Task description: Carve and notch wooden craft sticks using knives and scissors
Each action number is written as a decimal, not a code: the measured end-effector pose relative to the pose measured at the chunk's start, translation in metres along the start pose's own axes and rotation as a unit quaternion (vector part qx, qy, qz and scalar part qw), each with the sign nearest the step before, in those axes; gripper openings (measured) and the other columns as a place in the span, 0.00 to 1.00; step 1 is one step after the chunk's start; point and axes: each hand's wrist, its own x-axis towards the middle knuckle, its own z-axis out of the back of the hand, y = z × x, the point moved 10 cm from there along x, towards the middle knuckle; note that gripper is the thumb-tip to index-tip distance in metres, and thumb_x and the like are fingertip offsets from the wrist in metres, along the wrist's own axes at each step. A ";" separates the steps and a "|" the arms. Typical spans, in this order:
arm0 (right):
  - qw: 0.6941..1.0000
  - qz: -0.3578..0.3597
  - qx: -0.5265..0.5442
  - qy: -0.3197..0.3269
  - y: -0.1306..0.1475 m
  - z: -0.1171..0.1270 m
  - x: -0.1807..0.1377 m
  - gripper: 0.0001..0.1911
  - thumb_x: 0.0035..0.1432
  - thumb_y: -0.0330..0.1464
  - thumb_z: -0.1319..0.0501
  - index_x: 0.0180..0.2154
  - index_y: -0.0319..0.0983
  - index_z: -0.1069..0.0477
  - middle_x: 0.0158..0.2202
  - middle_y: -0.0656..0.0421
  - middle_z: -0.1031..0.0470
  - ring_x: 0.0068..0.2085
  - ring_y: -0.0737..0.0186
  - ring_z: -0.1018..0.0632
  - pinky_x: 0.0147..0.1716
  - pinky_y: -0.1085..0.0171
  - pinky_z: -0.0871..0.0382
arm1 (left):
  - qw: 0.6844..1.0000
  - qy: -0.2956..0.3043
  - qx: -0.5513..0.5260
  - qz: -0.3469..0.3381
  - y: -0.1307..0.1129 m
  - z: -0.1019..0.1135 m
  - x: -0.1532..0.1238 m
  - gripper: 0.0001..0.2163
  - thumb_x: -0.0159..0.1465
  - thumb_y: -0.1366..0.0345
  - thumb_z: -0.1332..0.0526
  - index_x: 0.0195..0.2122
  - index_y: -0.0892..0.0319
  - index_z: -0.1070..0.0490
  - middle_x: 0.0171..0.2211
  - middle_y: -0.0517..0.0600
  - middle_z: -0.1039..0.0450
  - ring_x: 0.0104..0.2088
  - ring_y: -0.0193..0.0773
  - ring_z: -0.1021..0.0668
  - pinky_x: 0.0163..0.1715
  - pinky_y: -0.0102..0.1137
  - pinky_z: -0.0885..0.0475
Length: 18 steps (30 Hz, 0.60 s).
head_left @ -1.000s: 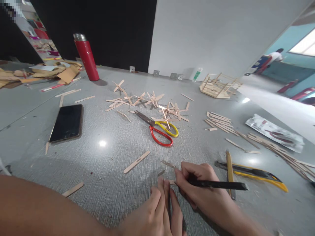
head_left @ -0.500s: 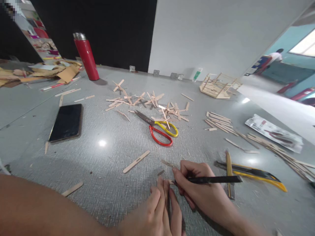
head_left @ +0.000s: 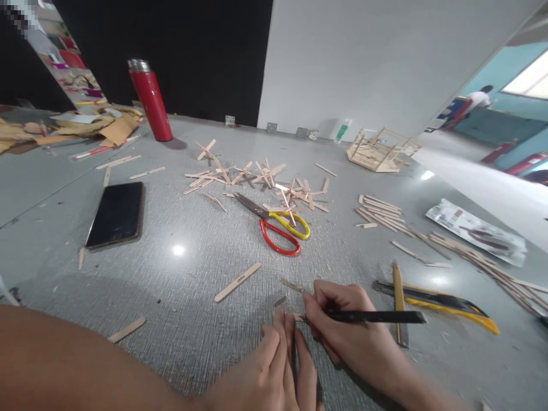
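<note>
My right hand (head_left: 351, 325) is closed round a slim black pen (head_left: 377, 317), held slanted with its back end pointing right. Its tip is hard to make out among the fingers. Beside it, my left hand (head_left: 274, 365) has its fingers pressed together, holding a small wooden stick (head_left: 299, 317) down on the table; most of that stick is hidden. Just beyond the fingertips lie a thin sliver (head_left: 291, 284) and a short dark offcut (head_left: 280, 301). A whole craft stick (head_left: 237, 282) rests to their upper left.
Scissors (head_left: 274, 220) and a heap of stick pieces (head_left: 265, 174) lie ahead. On the right are a yellow-black cutter (head_left: 449, 305), stick bundles (head_left: 381, 214), a packet (head_left: 477, 231) and a wooden frame (head_left: 377, 151). A phone (head_left: 116, 214) and red flask (head_left: 150, 103) are left.
The black pen's back end has shifted slightly to the right and down. Both hands stay in nearly the same place.
</note>
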 end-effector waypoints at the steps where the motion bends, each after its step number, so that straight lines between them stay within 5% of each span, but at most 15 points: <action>1: 1.000 -0.004 0.006 0.002 -0.001 -0.001 0.000 0.24 0.69 0.39 0.41 0.22 0.43 0.45 0.12 0.71 0.44 0.11 0.74 0.39 0.12 0.73 0.49 | 1.000 -0.004 -0.001 0.001 0.000 0.001 0.000 0.18 0.73 0.61 0.47 0.42 0.69 0.21 0.39 0.59 0.15 0.40 0.45 0.14 0.44 0.36 0.31; 11: 1.000 -0.010 0.017 0.004 -0.001 -0.001 -0.001 0.24 0.69 0.43 0.42 0.22 0.42 0.43 0.14 0.68 0.39 0.12 0.74 0.36 0.11 0.73 0.48 | 1.000 -0.005 0.001 0.002 0.001 0.001 0.001 0.18 0.75 0.66 0.52 0.43 0.70 0.24 0.39 0.59 0.15 0.40 0.44 0.14 0.42 0.36 0.30; 18: 1.000 0.013 -0.009 0.002 0.004 0.000 0.001 0.25 0.69 0.40 0.43 0.21 0.42 0.46 0.15 0.69 0.43 0.13 0.75 0.39 0.12 0.73 0.48 | 1.000 0.003 -0.005 -0.006 -0.001 0.001 0.000 0.18 0.74 0.64 0.49 0.44 0.71 0.23 0.40 0.60 0.15 0.40 0.44 0.14 0.43 0.37 0.30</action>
